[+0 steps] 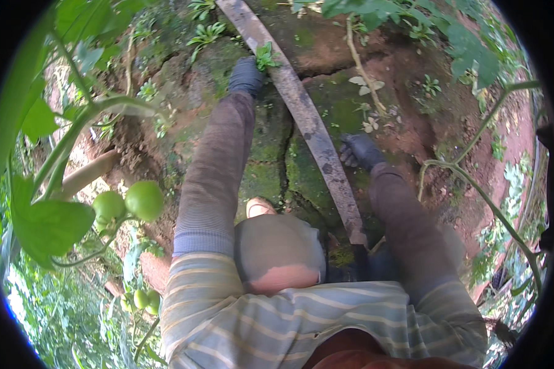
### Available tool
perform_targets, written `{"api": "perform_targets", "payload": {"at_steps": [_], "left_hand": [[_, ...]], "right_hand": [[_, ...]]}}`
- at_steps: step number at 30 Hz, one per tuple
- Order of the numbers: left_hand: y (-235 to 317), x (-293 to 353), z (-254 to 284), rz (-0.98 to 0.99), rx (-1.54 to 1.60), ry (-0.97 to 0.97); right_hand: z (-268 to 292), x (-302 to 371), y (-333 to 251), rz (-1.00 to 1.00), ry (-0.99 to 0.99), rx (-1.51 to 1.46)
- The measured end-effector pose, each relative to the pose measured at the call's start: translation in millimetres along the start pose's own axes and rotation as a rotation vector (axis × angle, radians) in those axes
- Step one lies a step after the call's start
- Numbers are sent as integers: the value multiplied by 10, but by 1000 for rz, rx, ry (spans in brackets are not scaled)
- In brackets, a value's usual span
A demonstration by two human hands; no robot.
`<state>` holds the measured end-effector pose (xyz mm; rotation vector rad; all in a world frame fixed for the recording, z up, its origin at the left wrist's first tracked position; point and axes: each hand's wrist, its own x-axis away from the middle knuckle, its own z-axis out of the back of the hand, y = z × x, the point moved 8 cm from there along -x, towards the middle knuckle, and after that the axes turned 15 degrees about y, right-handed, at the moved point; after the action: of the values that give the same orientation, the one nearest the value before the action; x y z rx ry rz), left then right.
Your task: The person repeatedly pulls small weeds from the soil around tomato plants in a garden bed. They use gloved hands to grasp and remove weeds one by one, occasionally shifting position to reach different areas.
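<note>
My left hand, in a dark glove, is reached forward with its fingers closed. A small leafy green weed sticks out at its fingertips, over the flat, dirt-stained strip. That strip runs from the far edge down to beside my knee. On its right side my right hand, also gloved, is low over the soil with curled fingers. Whether anything is inside those fingers cannot be made out.
Cracked, mossy soil carries small weeds. Green tomatoes and leafy stems hang close at my left. A bent plant stem arches at my right, and a dry stalk stands ahead. My knee is below.
</note>
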<state>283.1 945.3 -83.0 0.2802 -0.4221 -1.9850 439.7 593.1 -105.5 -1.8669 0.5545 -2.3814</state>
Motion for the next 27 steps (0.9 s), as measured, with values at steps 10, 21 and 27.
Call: {"api": "perform_targets", "payload": {"at_steps": [10, 21, 27], "left_hand": [[59, 158, 249, 189, 272, 23], [-2714, 2794, 2378, 490, -77, 127], [-3826, 3543, 3196, 311, -785, -179]], "right_hand": [[-16, -78, 60, -74, -6, -20], [-11, 21, -3, -29, -30, -29], [-21, 41, -19, -36, -14, -27]]}}
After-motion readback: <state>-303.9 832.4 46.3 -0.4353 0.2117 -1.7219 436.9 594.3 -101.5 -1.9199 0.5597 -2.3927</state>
